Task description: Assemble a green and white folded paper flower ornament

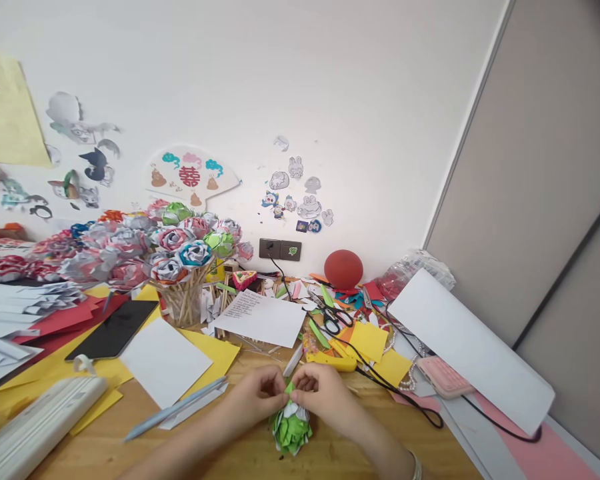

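A green and white paper flower (292,430) is held low over the wooden table, its bloom pointing towards me. My left hand (263,393) pinches the flower's upper end from the left, thumb and forefinger closed on it. From the other side my right hand (323,392) pinches the same end, its fingers curled. Both sets of fingertips nearly meet there, and they hide part of the green paper. A yellow hot-glue gun or similar yellow tool (333,361) lies just beyond my right hand.
Several paper flowers on sticks stand in a clear container (180,303). Around lie a black phone (113,328), white paper (165,360), a blue pen (175,408), black-handled scissors (337,320), yellow squares (369,341), a red ball (343,269) and a white laptop-like slab (473,350). A dark cable crosses the right side.
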### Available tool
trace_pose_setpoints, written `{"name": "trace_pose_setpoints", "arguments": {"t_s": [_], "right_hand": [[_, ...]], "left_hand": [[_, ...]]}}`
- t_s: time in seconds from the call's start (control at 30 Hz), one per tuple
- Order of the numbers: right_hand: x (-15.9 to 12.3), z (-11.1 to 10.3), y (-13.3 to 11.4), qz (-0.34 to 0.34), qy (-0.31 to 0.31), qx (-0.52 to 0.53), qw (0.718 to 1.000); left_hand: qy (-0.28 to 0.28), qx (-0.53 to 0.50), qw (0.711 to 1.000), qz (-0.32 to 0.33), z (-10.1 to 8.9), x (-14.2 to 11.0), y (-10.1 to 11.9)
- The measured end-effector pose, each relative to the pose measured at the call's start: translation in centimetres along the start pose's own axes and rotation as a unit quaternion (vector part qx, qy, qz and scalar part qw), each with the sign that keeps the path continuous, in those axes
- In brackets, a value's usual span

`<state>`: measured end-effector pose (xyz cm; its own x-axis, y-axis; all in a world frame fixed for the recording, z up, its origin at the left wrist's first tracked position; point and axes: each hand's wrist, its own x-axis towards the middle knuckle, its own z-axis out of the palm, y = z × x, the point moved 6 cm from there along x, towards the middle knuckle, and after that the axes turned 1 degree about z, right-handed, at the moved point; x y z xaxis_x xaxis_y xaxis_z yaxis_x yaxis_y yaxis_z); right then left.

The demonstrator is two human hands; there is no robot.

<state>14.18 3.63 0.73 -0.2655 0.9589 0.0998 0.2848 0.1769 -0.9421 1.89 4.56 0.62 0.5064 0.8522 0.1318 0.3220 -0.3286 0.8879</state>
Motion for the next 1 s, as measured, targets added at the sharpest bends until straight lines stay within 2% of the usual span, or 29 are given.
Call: {"name": "trace_pose_setpoints", "arguments": {"t_s": [0.27, 0.43, 0.67, 0.73, 0.8, 0.9, 1.0], "right_hand": [[-0.4, -0.1, -1.5, -0.031, 0.013, -0.068, 0.997], [-0.8, -0.5, -3.0, -0.088, 0.008, -0.157, 0.984], [-0.7, 0.0, -2.0, -0.06, -0.036, -0.104, 0.992], [-0.5, -0.3, -2.0, -0.066, -0.008, -0.094, 0.993], [-0.3, -1.1, -2.0, -0.065, 0.048, -0.057, 0.995], [-0.1, -2.6, -1.5, -0.038, 0.145, 0.064, 0.987], [0.0, -2.9, -0.6, -0.012, 0.195, 0.18, 0.964]], "left_hand": [[0.015, 0.124, 0.991, 0.048, -0.3, -0.4, 1.5], [0.006, 0.135, 0.99, 0.047, -0.4, -0.4, 1.7], [0.027, 0.121, 0.992, 0.015, -0.4, -0.4, 1.3], [0.022, 0.082, 0.996, 0.013, -0.6, -0.3, 1.2], [0.008, 0.011, 0.999, 0.031, -0.8, -0.2, 1.3], [-0.006, -0.081, 0.993, 0.091, -1.1, -0.4, 1.5], [0.014, -0.028, 0.995, 0.098, -0.8, -0.9, 1.3]]}}
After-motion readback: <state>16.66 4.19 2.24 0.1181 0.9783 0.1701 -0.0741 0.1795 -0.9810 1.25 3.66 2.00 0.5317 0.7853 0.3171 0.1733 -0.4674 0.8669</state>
